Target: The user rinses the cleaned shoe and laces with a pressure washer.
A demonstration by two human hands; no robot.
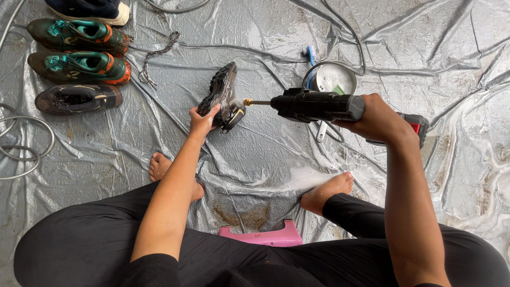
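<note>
The left hand [203, 121] holds a dark, muddy shoe [223, 95] tilted on its edge on the grey plastic sheet [425, 48], its grip closed on the heel end, while the right hand [380, 119] is wrapped tight around a black handheld sprayer [319, 106] whose brass nozzle [248, 101] points at the shoe from just beside it. The likeliest trouble, as I judge it, is the shoe twisting or slipping out of that one-handed hold, since it is wet and only its edge rests on the sheet; the nozzle also sits near the left fingers, so a small drift could send the jet onto them. The sheet is wet and foamy near the bare right foot [326, 192], so it may be slippery. Behind the sprayer stands a metal pot [332, 77] with a blue brush [309, 53] at its rim, close enough to be knocked. Three more shoes [79, 64] lie in a row well apart at the far left, with a loose lace [159, 53] and coiled hose [26, 143] nearby. A pink stool [265, 236] sits between the legs.
</note>
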